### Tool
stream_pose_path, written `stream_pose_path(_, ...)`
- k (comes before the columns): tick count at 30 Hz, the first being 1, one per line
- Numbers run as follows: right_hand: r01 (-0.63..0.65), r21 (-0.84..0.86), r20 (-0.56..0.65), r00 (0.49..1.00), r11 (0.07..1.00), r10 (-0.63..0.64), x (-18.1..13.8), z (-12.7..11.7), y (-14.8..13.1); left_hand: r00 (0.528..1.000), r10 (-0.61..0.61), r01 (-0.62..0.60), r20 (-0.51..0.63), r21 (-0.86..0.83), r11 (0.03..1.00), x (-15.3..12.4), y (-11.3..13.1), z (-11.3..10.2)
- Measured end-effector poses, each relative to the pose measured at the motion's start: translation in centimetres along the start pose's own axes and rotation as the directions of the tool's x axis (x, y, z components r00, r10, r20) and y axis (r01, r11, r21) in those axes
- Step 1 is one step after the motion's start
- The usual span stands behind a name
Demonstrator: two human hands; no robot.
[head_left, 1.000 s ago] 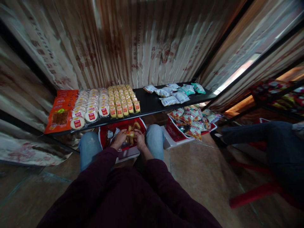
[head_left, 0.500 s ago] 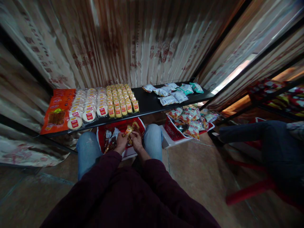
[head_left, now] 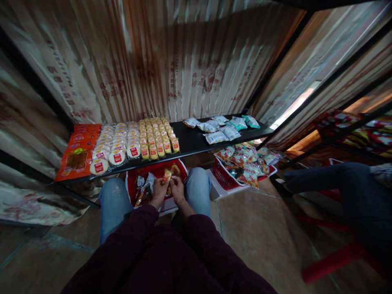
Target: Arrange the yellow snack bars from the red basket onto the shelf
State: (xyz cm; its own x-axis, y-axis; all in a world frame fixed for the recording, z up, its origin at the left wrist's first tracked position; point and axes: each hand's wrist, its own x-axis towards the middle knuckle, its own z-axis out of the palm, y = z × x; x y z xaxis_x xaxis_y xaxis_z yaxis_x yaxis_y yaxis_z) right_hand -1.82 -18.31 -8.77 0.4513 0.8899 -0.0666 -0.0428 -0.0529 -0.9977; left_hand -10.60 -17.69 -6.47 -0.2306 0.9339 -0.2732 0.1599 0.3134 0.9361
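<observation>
Between my legs, above a red basket (head_left: 130,183), my two hands meet at a small yellow wrapped snack cake (head_left: 167,176). My left hand (head_left: 158,192) grips its left side with closed fingers. On the other side my right hand (head_left: 178,190) is closed, its fingertips pressed at the packet's right edge. More yellow packets (head_left: 175,169) lie in the basket behind the hands. Silvery and brown packets (head_left: 147,188) fill its left part. Similar yellow wrapped cakes (head_left: 157,136) stand in rows on the black shelf (head_left: 191,142) above.
Left on the shelf are round white wrapped cakes (head_left: 117,157) and an orange bag (head_left: 75,155); white and green packets (head_left: 221,132) lie rightward. A second red basket (head_left: 221,176) heaped with snack bags stands right of my knee. Another person's leg (head_left: 324,179) is at far right.
My view has tilted, so the shelf and baskets sit slightly lower in the picture. Both hands stay together at the yellow snack cake, which has turned a little more upright.
</observation>
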Motion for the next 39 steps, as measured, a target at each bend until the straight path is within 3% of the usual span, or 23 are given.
stream_pose_path(8,-0.013,-0.024,-0.025,1.0,1.0,0.012,-0.3,0.1,-0.2,0.998,0.05,-0.05,0.022,-0.008,0.999,0.3,-0.2,0.3)
stream_pose_path(13,0.007,-0.012,-0.009,1.0,1.0,-0.007,-0.1,0.0,0.2,0.998,0.021,-0.021,0.054,0.002,1.0,0.2,0.1,0.2)
stream_pose_path(19,0.0,-0.185,0.008,1.0,0.983,0.002,-0.1,0.0,1.1,0.995,-0.044,0.039,0.094,0.054,0.998,-0.2,0.1,-0.3)
stream_pose_path(27,0.013,-0.558,0.095,0.994,0.83,0.048,-0.7,0.0,-0.5,0.987,-0.073,0.062,0.146,0.076,0.995,0.0,-0.8,-0.6)
stream_pose_path(39,0.106,-0.717,0.204,0.977,0.689,0.063,-1.2,0.7,-2.1,0.975,-0.125,0.08,0.185,0.232,0.97,-0.4,-0.6,-1.5)
